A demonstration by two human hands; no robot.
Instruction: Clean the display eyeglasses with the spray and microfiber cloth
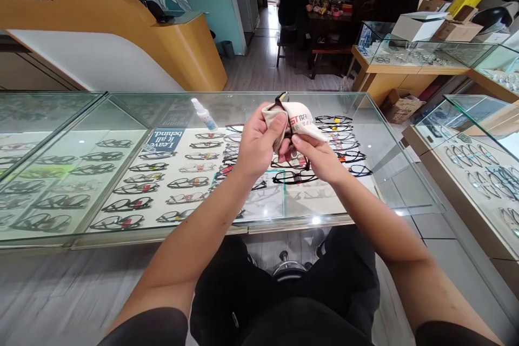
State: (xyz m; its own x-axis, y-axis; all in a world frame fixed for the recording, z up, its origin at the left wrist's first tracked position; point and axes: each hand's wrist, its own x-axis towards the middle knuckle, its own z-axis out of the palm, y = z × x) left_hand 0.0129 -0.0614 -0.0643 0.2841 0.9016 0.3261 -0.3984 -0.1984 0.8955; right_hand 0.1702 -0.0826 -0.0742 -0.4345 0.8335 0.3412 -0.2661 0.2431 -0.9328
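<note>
Above the glass counter, both my hands are raised around a pair of eyeglasses (278, 101) with a dark frame. My left hand (258, 143) pinches a pale cleaning cloth (304, 114) over one lens, thumb on top. Red and dark print shows on the cloth, which drapes to the right over the fingers. My right hand (318, 158) is closed on the eyeglasses' frame beneath the cloth. Most of the lenses are hidden by the cloth and fingers. A white spray bottle (204, 114) stands on the glass to the left of my hands.
The glass counter (336, 104) holds rows of eyeglasses under its top. Another display case (462, 135) stands at the right. White and brown boxes (419, 26) sit on a case farther back. A person (295, 0) in dark clothes sits at a far table.
</note>
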